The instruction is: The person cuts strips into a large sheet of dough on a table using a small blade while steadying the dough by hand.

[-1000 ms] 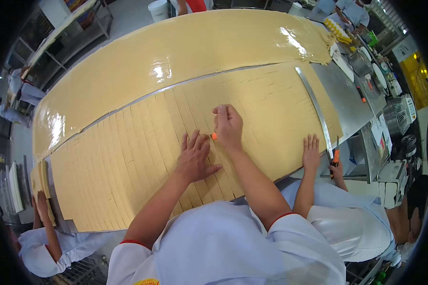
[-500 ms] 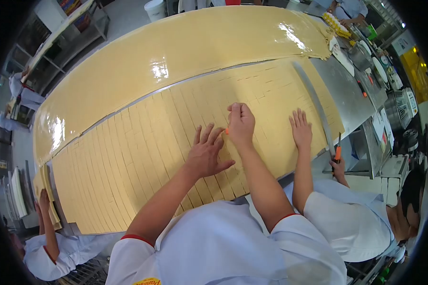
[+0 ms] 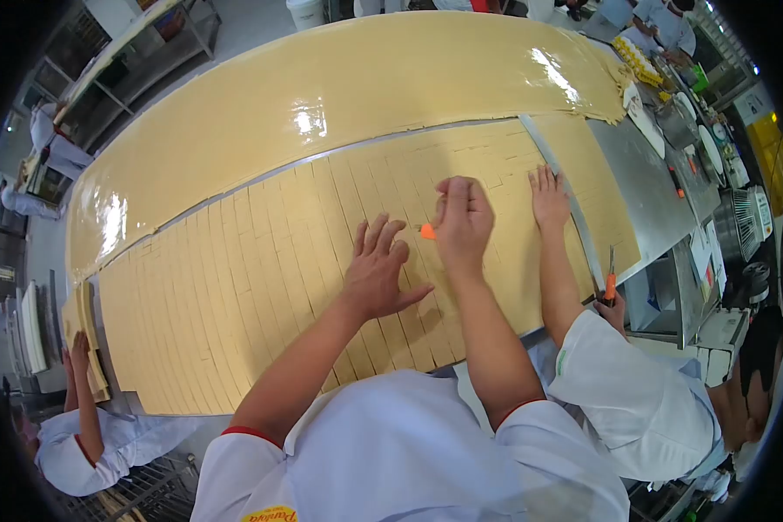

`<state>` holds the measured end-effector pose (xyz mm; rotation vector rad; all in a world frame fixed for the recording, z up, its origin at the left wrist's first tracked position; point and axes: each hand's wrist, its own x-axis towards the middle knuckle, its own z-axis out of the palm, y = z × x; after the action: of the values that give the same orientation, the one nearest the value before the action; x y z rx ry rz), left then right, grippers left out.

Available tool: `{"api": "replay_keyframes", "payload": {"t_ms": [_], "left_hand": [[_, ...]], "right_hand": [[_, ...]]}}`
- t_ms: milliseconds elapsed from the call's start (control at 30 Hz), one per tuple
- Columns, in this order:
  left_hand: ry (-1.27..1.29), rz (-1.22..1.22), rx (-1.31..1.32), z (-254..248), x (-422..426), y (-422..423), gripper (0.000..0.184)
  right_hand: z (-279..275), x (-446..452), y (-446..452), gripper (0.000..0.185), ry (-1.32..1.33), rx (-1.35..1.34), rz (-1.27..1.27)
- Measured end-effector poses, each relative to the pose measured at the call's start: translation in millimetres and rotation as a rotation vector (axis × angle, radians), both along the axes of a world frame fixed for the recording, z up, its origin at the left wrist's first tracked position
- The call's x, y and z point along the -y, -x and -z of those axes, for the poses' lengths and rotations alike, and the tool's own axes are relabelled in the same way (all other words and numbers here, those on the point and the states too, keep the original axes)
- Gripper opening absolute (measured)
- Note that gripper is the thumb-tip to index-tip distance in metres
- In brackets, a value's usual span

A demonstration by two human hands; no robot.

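A wide sheet of yellow dough [image 3: 226,296], scored with long parallel cuts, lies in front of me. My left hand [image 3: 376,274] hovers over or rests lightly on it with the fingers spread; I cannot tell whether it touches. Beside it, my right hand [image 3: 467,222] is closed round an orange-handled cutter [image 3: 427,231]. Only a bit of the cutter shows at the left of the fist, and its blade is hard to make out. Short crosswise cuts mark the dough beyond my right hand.
At my right, a co-worker's hand [image 3: 549,204] lies flat by a long metal straightedge [image 3: 574,204]; their other hand holds an orange cutter [image 3: 610,285]. A glossy dough sheet [image 3: 226,130] covers the far side. Another person's hands [image 3: 78,348] work at left. Bowls and tools crowd the right.
My right hand has lifted and shifted slightly right, showing more orange handle. My left fingers have curled a little. The co-worker's straightedge has moved left across the dough.
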<state>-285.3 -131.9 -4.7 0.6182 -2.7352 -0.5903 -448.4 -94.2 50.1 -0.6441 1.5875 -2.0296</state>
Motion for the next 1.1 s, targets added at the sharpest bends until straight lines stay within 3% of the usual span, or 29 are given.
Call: {"api": "replay_keyframes", "payload": {"t_ms": [133, 200, 267, 367, 467, 567, 667, 733, 800, 900, 1000, 1100], "left_hand": [[0.007, 0.017, 0.059, 24, -3, -13, 0.068], [0.032, -0.006, 0.035, 13, 1, -15, 0.069], [0.048, -0.018, 0.025, 9, -4, -24, 0.07], [0.047, -0.098, -0.102, 7, -4, -31, 0.071], [0.048, -0.076, 0.055, 17, -2, -32, 0.072], [0.07, -0.109, 0.031, 12, -1, -33, 0.073], [0.066, -0.125, -0.013, 6, 7, -24, 0.074], [0.055, -0.129, 0.067, 16, 8, -18, 0.069], [0.057, -0.128, 0.048, 4, 13, -13, 0.07], [0.043, -0.091, 0.014, 6, 11, -7, 0.072], [0.055, -0.038, 0.003, 18, 10, 3, 0.076], [0.057, -0.05, 0.048, 15, 12, 7, 0.081]], "right_hand": [[44, 16, -7, 0.032, -0.085, -0.107, 0.007], [29, 17, -11, 0.033, -0.056, -0.107, 0.008], [-19, 9, -20, 0.032, 0.066, 0.024, -0.084], [18, 26, -34, 0.031, -0.052, -0.039, -0.146], [38, 34, -30, 0.03, -0.114, -0.087, -0.118], [-15, 23, -27, 0.029, 0.026, 0.07, -0.159], [42, 48, -23, 0.029, -0.032, -0.025, -0.141], [47, 47, -19, 0.029, -0.117, -0.086, -0.132], [10, 35, -17, 0.029, 0.017, 0.028, -0.078], [-8, 26, -6, 0.029, -0.004, 0.059, -0.082], [29, 38, -2, 0.029, -0.07, 0.011, -0.103], [0, 23, 9, 0.027, -0.011, -0.035, -0.026]]}}
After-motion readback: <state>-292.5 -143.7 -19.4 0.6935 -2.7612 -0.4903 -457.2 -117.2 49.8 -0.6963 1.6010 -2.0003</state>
